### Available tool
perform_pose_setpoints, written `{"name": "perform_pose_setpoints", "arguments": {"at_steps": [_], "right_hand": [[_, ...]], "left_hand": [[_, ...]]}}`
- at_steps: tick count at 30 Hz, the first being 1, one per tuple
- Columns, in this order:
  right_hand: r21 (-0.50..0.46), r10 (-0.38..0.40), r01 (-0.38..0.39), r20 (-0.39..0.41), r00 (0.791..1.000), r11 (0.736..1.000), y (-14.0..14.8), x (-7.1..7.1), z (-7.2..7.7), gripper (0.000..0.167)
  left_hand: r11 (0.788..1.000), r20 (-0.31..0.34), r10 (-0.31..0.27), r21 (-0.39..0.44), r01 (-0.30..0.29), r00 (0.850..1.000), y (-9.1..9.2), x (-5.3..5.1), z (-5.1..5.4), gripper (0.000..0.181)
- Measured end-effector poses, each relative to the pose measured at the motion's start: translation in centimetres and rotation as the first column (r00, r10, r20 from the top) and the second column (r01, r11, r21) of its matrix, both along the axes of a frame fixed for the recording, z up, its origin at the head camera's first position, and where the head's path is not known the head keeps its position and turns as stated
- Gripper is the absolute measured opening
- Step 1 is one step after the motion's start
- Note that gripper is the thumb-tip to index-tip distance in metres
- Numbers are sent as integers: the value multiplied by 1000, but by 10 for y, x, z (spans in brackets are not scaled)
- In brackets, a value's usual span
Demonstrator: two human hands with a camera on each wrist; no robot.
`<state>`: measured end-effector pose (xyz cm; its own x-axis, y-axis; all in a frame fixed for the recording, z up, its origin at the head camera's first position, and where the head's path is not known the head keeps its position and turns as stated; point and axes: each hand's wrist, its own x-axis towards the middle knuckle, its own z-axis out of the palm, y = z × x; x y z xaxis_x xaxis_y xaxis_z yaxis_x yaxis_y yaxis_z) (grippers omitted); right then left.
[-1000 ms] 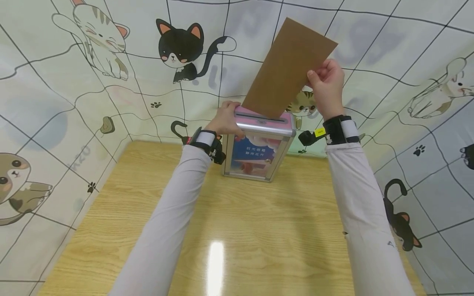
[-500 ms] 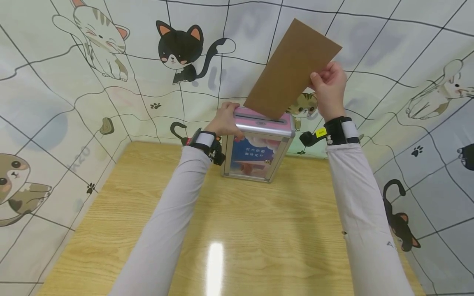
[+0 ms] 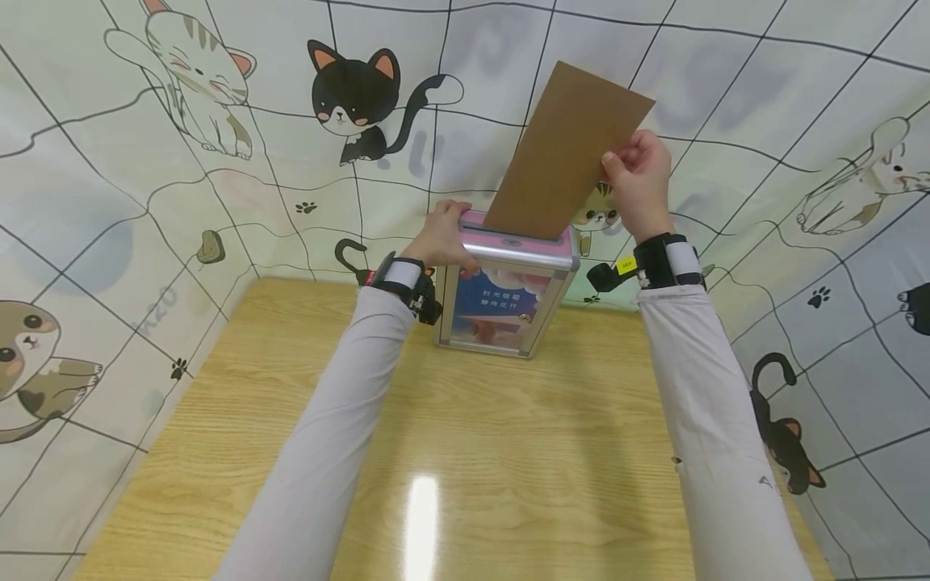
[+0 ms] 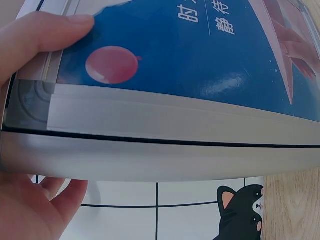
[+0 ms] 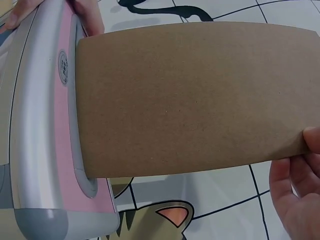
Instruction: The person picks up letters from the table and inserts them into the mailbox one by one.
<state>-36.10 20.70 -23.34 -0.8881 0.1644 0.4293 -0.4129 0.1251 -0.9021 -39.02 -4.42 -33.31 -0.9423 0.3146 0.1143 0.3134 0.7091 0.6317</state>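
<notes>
A brown kraft-paper envelope [image 3: 567, 149] stands tilted above a silver-framed letter box [image 3: 494, 307] with a pink top. Its lower edge is at the slot [image 5: 86, 182] in that top; how deep it sits inside cannot be told. My right hand [image 3: 643, 181] pinches the envelope by its right edge between thumb and fingers. My left hand [image 3: 441, 234] grips the box's upper left end. In the left wrist view the thumb [image 4: 45, 32] lies on the blue front panel, and other fingers [image 4: 70, 200] reach round behind the box.
The box stands at the back of a wooden table [image 3: 494, 452]. A cat-printed sheet [image 3: 254, 194] hangs close behind it and along both sides. A small lock [image 3: 525, 317] sits on the box's front.
The right hand has brought the envelope down and slightly left, after a small shift right, so its lower edge now lines up with the slot. The left hand and box stay put.
</notes>
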Motion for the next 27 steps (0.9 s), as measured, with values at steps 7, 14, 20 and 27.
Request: {"name": "perform_pose_setpoints", "arguments": {"at_steps": [7,14,20,27], "right_hand": [[219,-59,45,54,997,975,-5,-3,-3,14],[454,-98,61,59,993,889,-16,-9,-17,11],[544,-71,21,71,995,839,-19,-16,-45,13],[597,-37,-43,120,992,801,-18,-15,-67,9]], "left_hand": [[1000,1,6,9,-6,1000,-1,-1,-2,109],[1000,8,11,10,-11,1000,-1,0,-1,108],[1000,10,13,12,-13,1000,0,2,1,108],[1000,9,24,3,-24,1000,2,0,0,111]]}}
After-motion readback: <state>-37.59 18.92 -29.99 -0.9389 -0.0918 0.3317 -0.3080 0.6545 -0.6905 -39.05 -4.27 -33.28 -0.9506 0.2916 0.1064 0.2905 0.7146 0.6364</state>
